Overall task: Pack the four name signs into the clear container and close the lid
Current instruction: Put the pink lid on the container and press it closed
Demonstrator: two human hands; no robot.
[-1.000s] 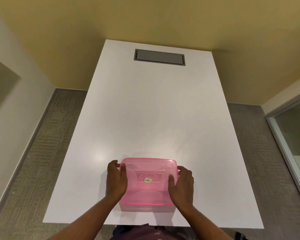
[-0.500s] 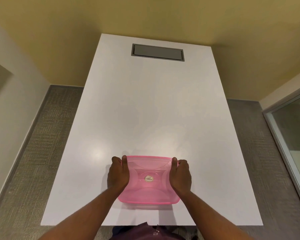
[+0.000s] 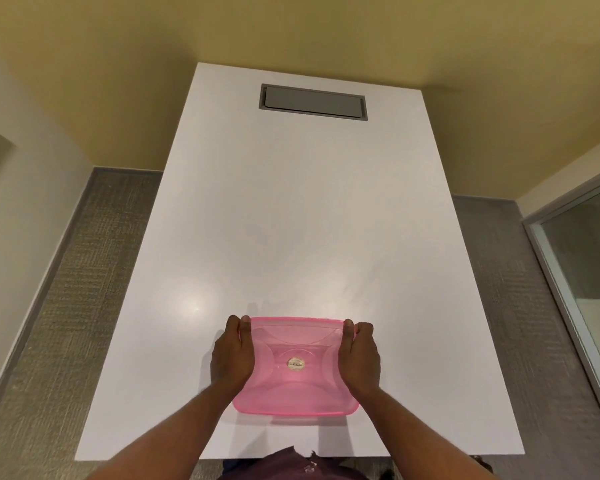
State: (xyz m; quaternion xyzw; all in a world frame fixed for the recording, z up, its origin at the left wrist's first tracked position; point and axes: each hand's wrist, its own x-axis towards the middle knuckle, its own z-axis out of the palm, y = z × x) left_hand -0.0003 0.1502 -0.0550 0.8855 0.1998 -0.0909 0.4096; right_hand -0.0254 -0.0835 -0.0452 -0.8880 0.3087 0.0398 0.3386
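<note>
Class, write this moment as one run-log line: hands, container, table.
left hand: gripping container's left side | right hand: gripping right side | pink container: lid on, near table front edge | name signs: not visible

The container point(image 3: 295, 368) is see-through pink plastic, shaped like a box with round corners. It sits between the two hands, with the left hand point(image 3: 231, 355) flat against its left side and the right hand point(image 3: 359, 358) against its right side. A small round sticker point(image 3: 295, 364) shows in its middle. The name signs cannot be seen through the pink.
</note>
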